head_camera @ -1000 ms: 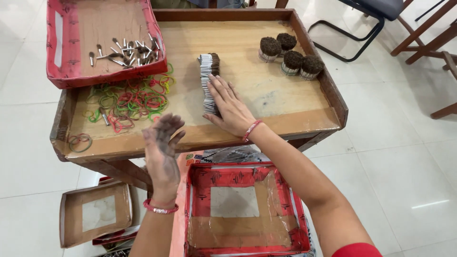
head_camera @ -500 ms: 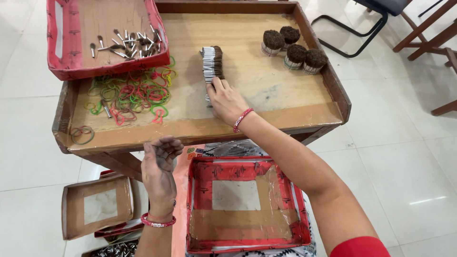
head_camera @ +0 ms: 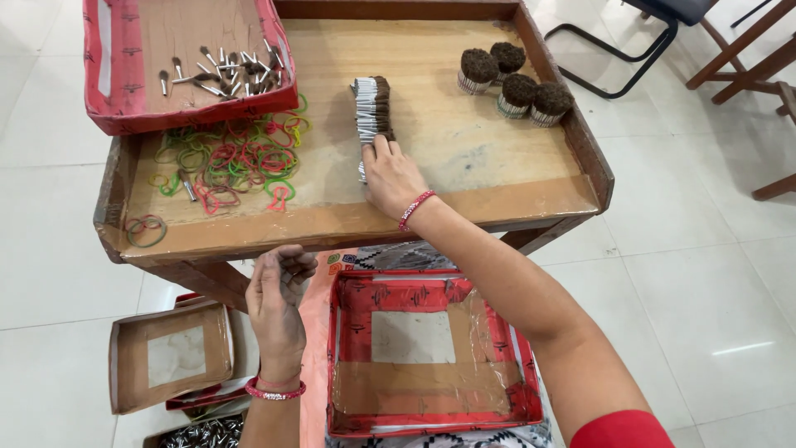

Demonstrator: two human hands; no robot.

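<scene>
My right hand (head_camera: 390,178) lies flat on the wooden tray table (head_camera: 464,207), fingertips touching the near end of a row of small dark-tufted brushes with silver ferrules (head_camera: 371,108). It grips nothing. My left hand (head_camera: 278,303) hovers below the table's front edge, palm turned up, fingers loosely curled and apart, and nothing shows in it. Several round bundles of the same dark brushes (head_camera: 514,79) stand upright at the table's far right. A loose heap of coloured rubber bands (head_camera: 236,158) lies on the left half of the table.
A red-rimmed tray (head_camera: 191,116) at the far left holds several loose metal brush pieces (head_camera: 220,70). A red-edged box lid (head_camera: 431,415) rests on my lap. A brown box (head_camera: 170,357) and a container of metal pieces (head_camera: 203,431) sit on the floor. Chair legs (head_camera: 630,75) stand to the right.
My left hand held a dark tuft bundle earlier; now it is lower and shows nothing in it. My right hand stays against the row's near end.
</scene>
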